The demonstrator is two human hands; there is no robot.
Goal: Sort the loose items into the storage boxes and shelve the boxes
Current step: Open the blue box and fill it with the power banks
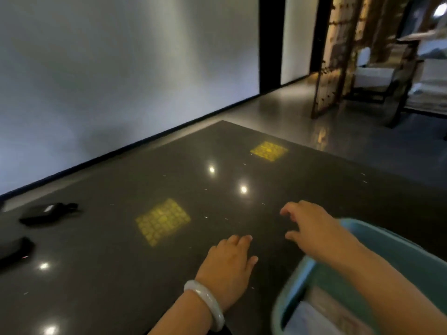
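Note:
A teal plastic storage box [297, 276] stands at the lower right of the dark glossy table [150, 274], with pale items blurred inside it. My left hand [227, 264], a pale bangle on its wrist, hovers over the table just left of the box, fingers loosely bent and holding nothing. My right hand [307, 223] reaches forward over the box's far rim, fingers spread and slightly curled, also holding nothing. Two black flat items lie at the table's left: a black case [46, 212] and a second black item [14, 250] nearer the edge.
A white wall runs along the table's far left side. A wooden screen [338, 56] and a dark shelf frame [406, 68] with pale things on it stand at the back right across the grey floor. Yellow light patches and lamp reflections lie on the tabletop.

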